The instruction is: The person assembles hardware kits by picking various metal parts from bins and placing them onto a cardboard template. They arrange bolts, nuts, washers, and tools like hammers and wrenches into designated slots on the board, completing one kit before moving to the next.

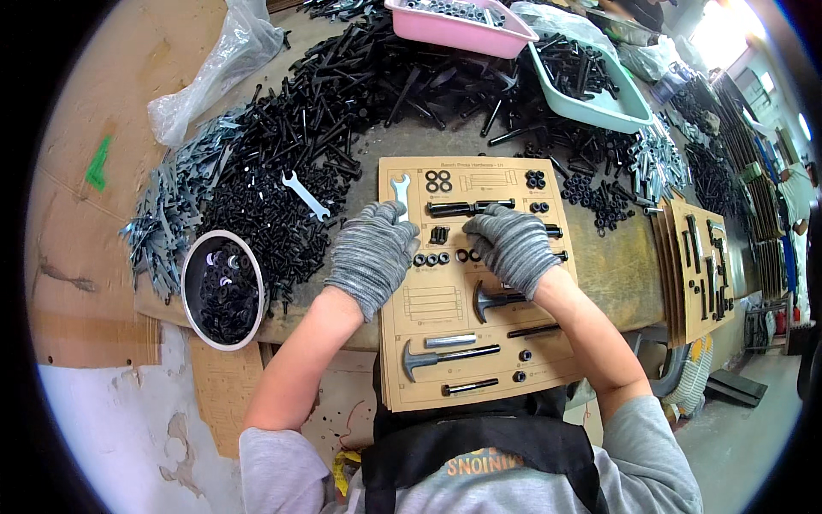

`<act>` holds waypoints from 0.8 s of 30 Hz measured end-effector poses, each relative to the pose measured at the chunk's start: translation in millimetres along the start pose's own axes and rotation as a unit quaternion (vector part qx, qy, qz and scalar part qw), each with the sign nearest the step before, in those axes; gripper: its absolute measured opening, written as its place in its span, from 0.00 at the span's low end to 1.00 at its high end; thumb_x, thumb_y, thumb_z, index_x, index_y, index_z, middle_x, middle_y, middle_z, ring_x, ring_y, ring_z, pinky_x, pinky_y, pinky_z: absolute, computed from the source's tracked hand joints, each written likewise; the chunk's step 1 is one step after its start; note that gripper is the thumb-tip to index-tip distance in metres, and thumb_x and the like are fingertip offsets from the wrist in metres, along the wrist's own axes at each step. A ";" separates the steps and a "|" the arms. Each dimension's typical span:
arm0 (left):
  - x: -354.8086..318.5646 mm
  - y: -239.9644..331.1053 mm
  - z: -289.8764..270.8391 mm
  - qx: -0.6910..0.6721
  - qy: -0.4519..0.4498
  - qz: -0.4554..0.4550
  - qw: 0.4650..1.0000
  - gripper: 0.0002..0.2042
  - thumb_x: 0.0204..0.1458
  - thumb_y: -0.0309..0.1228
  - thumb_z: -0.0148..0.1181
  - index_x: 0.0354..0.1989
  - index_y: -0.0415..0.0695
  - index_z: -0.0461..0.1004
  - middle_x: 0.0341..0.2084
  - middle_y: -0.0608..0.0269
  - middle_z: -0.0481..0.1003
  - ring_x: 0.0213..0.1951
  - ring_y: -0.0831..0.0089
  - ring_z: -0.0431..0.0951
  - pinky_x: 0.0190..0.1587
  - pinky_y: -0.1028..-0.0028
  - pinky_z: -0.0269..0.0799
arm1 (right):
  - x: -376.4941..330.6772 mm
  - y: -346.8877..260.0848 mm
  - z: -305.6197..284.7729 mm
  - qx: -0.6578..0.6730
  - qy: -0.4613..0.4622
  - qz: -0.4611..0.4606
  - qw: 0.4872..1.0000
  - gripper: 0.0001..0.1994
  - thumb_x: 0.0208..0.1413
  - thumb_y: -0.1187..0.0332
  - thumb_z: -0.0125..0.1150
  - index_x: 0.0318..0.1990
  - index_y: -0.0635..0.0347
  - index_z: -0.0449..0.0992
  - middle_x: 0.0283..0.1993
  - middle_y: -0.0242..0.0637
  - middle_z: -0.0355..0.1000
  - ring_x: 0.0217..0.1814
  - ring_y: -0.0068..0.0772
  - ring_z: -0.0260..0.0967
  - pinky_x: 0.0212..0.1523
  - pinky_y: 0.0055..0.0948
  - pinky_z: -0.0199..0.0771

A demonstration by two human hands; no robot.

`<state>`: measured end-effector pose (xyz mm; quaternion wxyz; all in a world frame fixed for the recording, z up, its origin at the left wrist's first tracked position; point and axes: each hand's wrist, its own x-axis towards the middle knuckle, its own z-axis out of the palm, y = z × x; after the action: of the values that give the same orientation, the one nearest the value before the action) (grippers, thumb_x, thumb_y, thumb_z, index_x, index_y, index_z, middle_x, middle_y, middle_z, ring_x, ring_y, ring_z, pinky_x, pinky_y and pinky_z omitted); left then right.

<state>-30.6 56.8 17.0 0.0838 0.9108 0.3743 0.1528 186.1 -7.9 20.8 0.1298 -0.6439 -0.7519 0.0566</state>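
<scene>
A brown cardboard sheet [539, 385] with hardware laid on it leans across the table edge toward me; more sheets lie under it. My left hand [370, 257], in a grey knit glove, bends over the sheet's left edge, its fingers closed on the lower end of a silver open-end wrench [401, 190]. Over the sheet's right half is my gloved right hand [514, 247]. Its fingertips are pinched beside black rings [462, 255], below a long black bolt [445, 209]; whatever they hold is hidden. Lower down sit T-shaped black handles [411, 360] and a silver tube [450, 340].
Heaps of black screws [257, 206] cover the table's left and back. A loose wrench [306, 195] rests on them. A round tub [190, 287] of black rings stands left; pink [462, 36] and mint trays [599, 116] stand behind. Filled cardboard sheets [685, 317] lean at right.
</scene>
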 end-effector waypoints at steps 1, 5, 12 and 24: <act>1.8 0.1 3.4 0.032 0.000 0.017 0.999 0.11 0.51 0.37 0.58 0.36 0.45 0.80 0.47 0.55 0.73 0.52 0.58 0.70 0.56 0.62 0.64 | 1.9 -2.4 1.2 -0.016 -0.021 0.005 1.000 0.08 0.52 0.67 0.59 0.39 0.53 0.80 0.34 0.38 0.74 0.36 0.43 0.74 0.39 0.38 0.74; 5.6 5.3 18.4 0.074 -0.042 0.035 0.996 0.13 0.52 0.38 0.56 0.40 0.47 0.81 0.57 0.53 0.68 0.62 0.54 0.61 0.67 0.59 0.49 | 8.3 -7.9 9.1 -0.035 -0.093 0.022 0.995 0.09 0.53 0.64 0.58 0.40 0.51 0.80 0.33 0.39 0.74 0.36 0.43 0.74 0.38 0.39 0.74; -0.5 -0.4 24.3 0.069 0.014 0.064 0.995 0.12 0.53 0.37 0.55 0.41 0.45 0.80 0.53 0.51 0.71 0.59 0.56 0.64 0.65 0.60 0.54 | 8.9 -10.9 11.0 0.001 -0.082 0.018 0.996 0.11 0.52 0.62 0.59 0.40 0.53 0.80 0.33 0.40 0.74 0.36 0.44 0.73 0.39 0.39 0.73; -25.4 -10.6 13.4 -0.105 -0.027 0.013 0.994 0.13 0.48 0.34 0.63 0.40 0.42 0.77 0.37 0.58 0.76 0.39 0.61 0.77 0.42 0.67 0.74 | 4.6 -30.1 25.1 0.032 -0.062 -0.028 0.997 0.11 0.53 0.61 0.60 0.40 0.55 0.78 0.37 0.39 0.74 0.37 0.41 0.74 0.40 0.36 0.75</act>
<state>-50.1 45.8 -3.9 0.1873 0.9054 0.3423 0.1676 150.1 -6.3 4.8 0.1055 -0.6135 -0.7738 0.1169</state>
